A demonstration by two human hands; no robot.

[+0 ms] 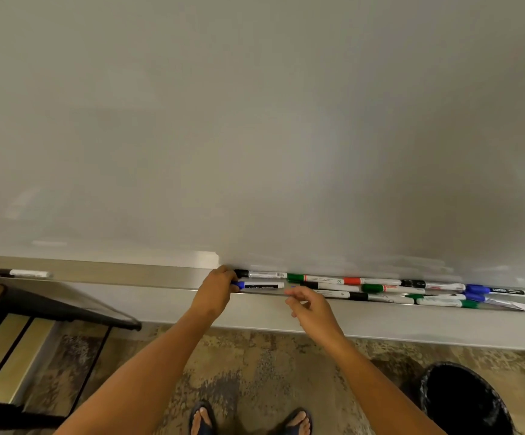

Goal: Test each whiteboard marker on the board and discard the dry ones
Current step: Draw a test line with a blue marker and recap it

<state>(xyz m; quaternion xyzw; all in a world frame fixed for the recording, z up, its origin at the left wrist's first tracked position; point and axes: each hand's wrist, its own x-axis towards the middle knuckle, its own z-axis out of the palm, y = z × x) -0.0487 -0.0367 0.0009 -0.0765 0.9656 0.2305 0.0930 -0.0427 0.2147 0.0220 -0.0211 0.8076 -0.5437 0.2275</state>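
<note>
A blank whiteboard (254,120) fills the upper view, with a metal tray (129,273) along its bottom edge. Several markers with black, blue, green and red caps lie in a row on the tray (380,288). My left hand (215,288) reaches onto the tray and its fingers curl round the cap end of a blue marker (259,285), just below a black-capped marker (261,274). My right hand (309,304) hovers at the tray's front lip with fingers loosely bent, holding nothing. A lone black-capped marker (22,273) lies far left on the tray.
A black bin (465,400) with a liner stands on the floor at lower right. A dark-framed wooden table (19,324) stands at left below the tray. My feet in sandals (251,419) stand on a mottled floor.
</note>
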